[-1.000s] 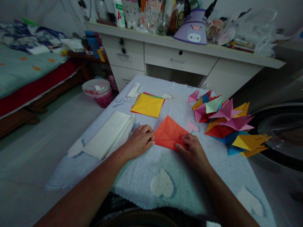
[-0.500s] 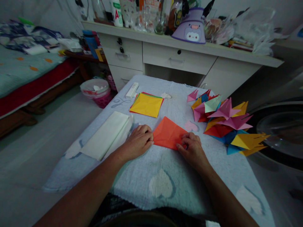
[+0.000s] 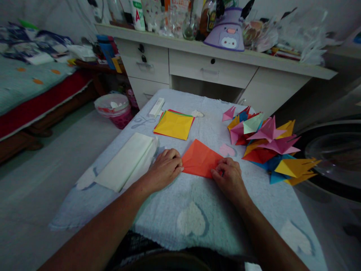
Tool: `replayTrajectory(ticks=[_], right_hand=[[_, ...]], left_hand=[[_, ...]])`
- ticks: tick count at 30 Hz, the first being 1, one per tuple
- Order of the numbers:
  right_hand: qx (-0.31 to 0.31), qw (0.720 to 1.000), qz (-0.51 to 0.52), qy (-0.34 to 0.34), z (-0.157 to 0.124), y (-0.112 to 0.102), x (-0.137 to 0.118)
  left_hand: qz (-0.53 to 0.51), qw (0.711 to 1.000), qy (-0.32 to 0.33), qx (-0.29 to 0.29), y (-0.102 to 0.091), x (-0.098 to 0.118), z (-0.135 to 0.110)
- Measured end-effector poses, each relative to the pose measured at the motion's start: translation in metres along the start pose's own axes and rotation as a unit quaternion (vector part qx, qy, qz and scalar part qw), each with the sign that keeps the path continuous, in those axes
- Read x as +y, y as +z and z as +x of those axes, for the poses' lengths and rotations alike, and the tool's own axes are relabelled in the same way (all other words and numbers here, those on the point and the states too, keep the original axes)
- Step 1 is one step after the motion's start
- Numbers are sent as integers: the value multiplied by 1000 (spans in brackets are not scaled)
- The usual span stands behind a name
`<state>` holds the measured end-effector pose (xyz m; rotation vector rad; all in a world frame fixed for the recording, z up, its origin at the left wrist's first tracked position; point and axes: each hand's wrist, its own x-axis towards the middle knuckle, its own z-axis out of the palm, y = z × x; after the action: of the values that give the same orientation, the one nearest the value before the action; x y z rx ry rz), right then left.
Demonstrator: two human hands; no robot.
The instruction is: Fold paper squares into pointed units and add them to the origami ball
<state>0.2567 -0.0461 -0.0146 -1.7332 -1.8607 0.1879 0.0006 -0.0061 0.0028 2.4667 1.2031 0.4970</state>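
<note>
A creased orange sheet of origami paper [image 3: 199, 160] lies on the cloth-covered table between my hands. My left hand [image 3: 167, 166], fingers curled, grips its left corner. At the lower right corner, my right hand [image 3: 228, 174] pinches the paper between thumb and fingers. Just beyond sits a stack of square paper [image 3: 174, 125], yellow on top with red and green edges showing. To the right are several folded paper shapes [image 3: 270, 137] with pointed tips, in pink, yellow, red and blue. A pack of white tissue [image 3: 126, 162] rests beside my left forearm.
A small white box [image 3: 156, 107] lies near the table's far left edge. Behind the table stands a white desk [image 3: 214, 49] crowded with glassware and a purple visor [image 3: 229, 29]. A pink bin [image 3: 115, 109] is on the floor at left, and a round-doored machine [image 3: 335, 158] at right.
My right hand has shifted very slightly along the orange paper's right corner. The left hand stays on its corner. The whole view has moved a little.
</note>
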Motion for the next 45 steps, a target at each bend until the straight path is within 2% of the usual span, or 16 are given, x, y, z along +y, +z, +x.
replayTrajectory(ticks=[6, 12, 25, 45], right_hand=[[11, 1000, -7, 1, 2, 1, -2], [-13, 999, -15, 30, 2, 1, -4], [-20, 998, -32, 49, 5, 0, -6], [-25, 998, -33, 49, 6, 0, -7]], left_hand=[[8, 1000, 3, 7, 3, -1, -1], [3, 1000, -4, -1, 1, 0, 0], [17, 1000, -9, -4, -1, 2, 1], [43, 999, -13, 2, 0, 5, 2]])
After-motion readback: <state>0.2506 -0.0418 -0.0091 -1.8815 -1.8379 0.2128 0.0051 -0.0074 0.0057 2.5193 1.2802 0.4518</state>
